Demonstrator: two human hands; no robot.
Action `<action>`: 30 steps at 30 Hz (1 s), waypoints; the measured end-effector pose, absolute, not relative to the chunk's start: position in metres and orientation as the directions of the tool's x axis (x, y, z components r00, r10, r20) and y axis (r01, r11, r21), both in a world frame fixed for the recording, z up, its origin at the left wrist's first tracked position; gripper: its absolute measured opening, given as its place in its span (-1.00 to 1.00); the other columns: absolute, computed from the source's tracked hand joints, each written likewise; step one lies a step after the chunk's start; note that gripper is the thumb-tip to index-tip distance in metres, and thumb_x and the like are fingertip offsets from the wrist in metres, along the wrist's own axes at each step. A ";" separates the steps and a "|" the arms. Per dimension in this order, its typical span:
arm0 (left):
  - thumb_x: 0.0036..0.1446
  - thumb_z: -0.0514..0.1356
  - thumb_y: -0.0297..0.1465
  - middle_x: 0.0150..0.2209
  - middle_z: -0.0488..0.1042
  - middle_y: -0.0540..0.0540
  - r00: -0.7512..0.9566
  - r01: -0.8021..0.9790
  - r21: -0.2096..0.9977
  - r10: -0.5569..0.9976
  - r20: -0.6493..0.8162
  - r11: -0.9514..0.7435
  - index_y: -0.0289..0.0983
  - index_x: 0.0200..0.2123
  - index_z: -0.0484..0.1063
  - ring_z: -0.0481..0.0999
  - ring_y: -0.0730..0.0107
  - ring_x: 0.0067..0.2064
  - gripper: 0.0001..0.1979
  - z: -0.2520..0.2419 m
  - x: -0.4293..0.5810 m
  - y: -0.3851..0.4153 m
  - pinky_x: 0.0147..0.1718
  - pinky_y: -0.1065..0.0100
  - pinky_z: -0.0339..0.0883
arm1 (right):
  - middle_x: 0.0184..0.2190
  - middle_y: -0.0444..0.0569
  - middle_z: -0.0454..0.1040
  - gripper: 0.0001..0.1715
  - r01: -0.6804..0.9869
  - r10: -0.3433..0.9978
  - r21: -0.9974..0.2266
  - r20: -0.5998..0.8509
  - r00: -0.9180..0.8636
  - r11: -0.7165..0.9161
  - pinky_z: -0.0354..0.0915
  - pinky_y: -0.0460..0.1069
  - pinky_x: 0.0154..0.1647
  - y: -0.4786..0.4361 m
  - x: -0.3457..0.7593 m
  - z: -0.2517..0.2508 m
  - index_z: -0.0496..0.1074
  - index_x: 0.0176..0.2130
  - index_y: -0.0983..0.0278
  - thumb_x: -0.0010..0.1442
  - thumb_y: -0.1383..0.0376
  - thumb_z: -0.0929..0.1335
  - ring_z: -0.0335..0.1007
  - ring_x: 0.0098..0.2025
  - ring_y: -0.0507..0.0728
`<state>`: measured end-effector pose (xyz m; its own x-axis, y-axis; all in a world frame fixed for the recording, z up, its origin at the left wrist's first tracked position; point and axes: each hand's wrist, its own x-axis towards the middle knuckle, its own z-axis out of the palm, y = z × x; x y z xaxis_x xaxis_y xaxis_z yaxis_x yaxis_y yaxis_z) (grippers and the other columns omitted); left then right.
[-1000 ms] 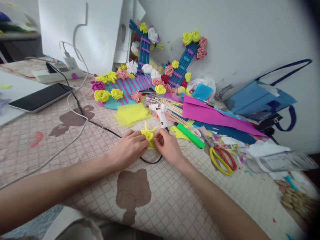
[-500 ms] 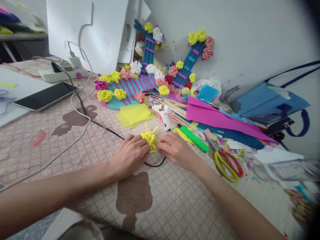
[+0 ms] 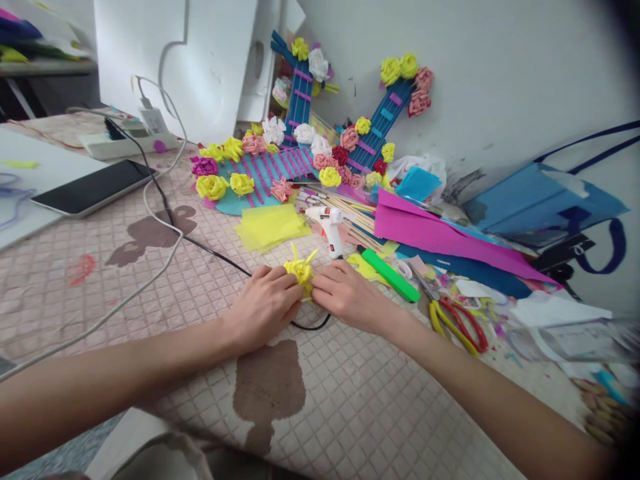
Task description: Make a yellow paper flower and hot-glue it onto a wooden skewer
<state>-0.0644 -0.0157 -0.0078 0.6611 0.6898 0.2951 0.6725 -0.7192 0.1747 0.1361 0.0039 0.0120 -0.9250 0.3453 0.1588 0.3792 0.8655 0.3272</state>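
Between my hands is a yellow paper flower (image 3: 299,269) with thin strips sticking up from it. My left hand (image 3: 267,300) grips its left side, fingers curled. On its right side, my right hand (image 3: 347,293) pinches it with the fingertips pressed together. The fingers partly cover the flower, and its underside is hidden. Just beyond it lies a white glue gun (image 3: 327,230), its black cord (image 3: 215,253) running across the table and under my hands. A stack of yellow paper sheets (image 3: 273,227) is beside the glue gun.
Guitar-shaped crafts decorated with paper flowers (image 3: 270,177) lean against the wall. To the right are a green bar (image 3: 390,275), scissors (image 3: 457,323), magenta paper (image 3: 440,237) and a blue bag (image 3: 545,200). A tablet (image 3: 95,188) and power strip (image 3: 127,141) stand left.
My right hand has moved slightly left, closer to my left hand, and its fingers now cover more of the flower. The view has shifted a little.
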 end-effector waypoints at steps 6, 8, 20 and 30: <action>0.16 0.07 -0.49 -0.38 0.42 -0.05 0.664 0.665 0.170 0.680 0.311 -0.727 -0.29 -0.44 0.33 0.31 0.34 -0.30 -0.87 -0.008 -0.064 -0.015 -0.30 0.28 0.10 | -0.42 -0.06 0.35 -0.76 0.420 0.372 0.285 0.209 -0.904 0.862 0.07 0.03 -0.23 0.004 0.135 0.004 0.35 -0.40 0.32 0.29 0.39 0.21 0.18 -0.26 0.11; 0.16 0.07 -0.49 -0.38 0.42 -0.06 0.664 0.668 0.172 0.684 0.303 -0.724 -0.29 -0.45 0.33 0.32 0.34 -0.30 -0.86 -0.007 -0.064 -0.016 -0.30 0.28 0.11 | -0.41 -0.05 0.36 -0.77 0.426 0.380 0.271 0.205 -0.902 0.863 0.07 0.03 -0.23 0.004 0.136 0.005 0.36 -0.39 0.32 0.29 0.39 0.21 0.19 -0.25 0.12; 0.19 0.07 -0.47 -0.37 0.42 -0.06 0.665 0.663 0.172 0.679 0.310 -0.728 -0.29 -0.44 0.34 0.31 0.32 -0.30 -0.85 -0.006 -0.064 -0.016 -0.30 0.27 0.10 | -0.43 -0.07 0.36 -0.71 0.357 0.317 0.358 0.167 -0.934 0.863 0.09 0.04 -0.25 0.004 0.136 0.015 0.36 -0.41 0.31 0.30 0.45 0.18 0.19 -0.28 0.10; 0.20 0.07 -0.47 -0.39 0.41 -0.06 0.676 0.662 0.183 0.684 0.274 -0.727 -0.30 -0.45 0.36 0.30 0.34 -0.32 -0.83 -0.003 -0.064 -0.018 -0.31 0.28 0.10 | -0.44 -0.08 0.36 -0.67 0.298 0.246 0.380 0.178 -0.953 0.876 0.11 0.04 -0.23 0.007 0.137 0.016 0.38 -0.42 0.30 0.30 0.46 0.17 0.19 -0.30 0.08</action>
<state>-0.0643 -0.0184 -0.0026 0.6757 0.6844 0.2738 0.6620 -0.7268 0.1830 0.1370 0.0071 0.0161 -0.9526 0.2464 0.1783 0.2976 0.8760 0.3795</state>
